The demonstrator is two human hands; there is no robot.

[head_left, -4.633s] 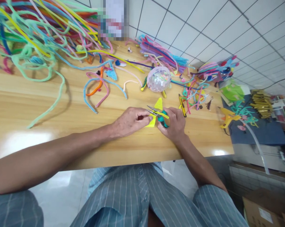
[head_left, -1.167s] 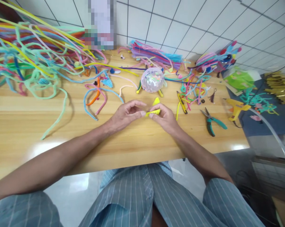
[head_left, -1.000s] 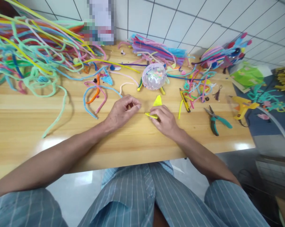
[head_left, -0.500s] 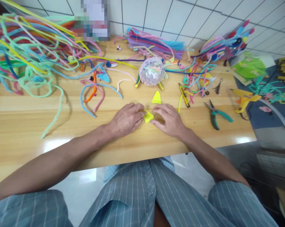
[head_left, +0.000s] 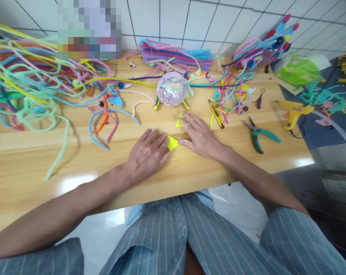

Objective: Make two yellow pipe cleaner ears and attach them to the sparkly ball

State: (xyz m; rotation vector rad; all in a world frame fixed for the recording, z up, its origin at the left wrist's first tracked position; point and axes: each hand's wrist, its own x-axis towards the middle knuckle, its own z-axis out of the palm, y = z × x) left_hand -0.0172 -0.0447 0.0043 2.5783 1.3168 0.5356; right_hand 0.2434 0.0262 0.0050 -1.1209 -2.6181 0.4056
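Note:
Two small yellow fuzzy pieces lie on the wooden table before me. The nearer yellow triangle [head_left: 172,144] lies flat between my hands. My left hand [head_left: 147,152] rests palm down, fingers stretched, its fingertips at the left edge of that triangle. My right hand [head_left: 200,136] is spread above the table, its thumb tip at the triangle's right corner. Its forefingers reach the farther yellow piece [head_left: 179,121] and partly cover it. Behind them stands a clear dome [head_left: 173,88] full of coloured bits, with dark green and yellow-tipped legs.
Loose pipe cleaners [head_left: 43,91] tangle at the left, and a bundle of them [head_left: 175,55] lies by the tiled wall. To the right are a yellow utility knife [head_left: 216,114], teal-handled pliers [head_left: 259,135] and a yellow glue gun [head_left: 293,112] near the table's edge.
My right hand has moved from the nearer triangle toward the farther yellow piece, fingers now over it. My left fingers have flattened. The camera view has shifted slightly.

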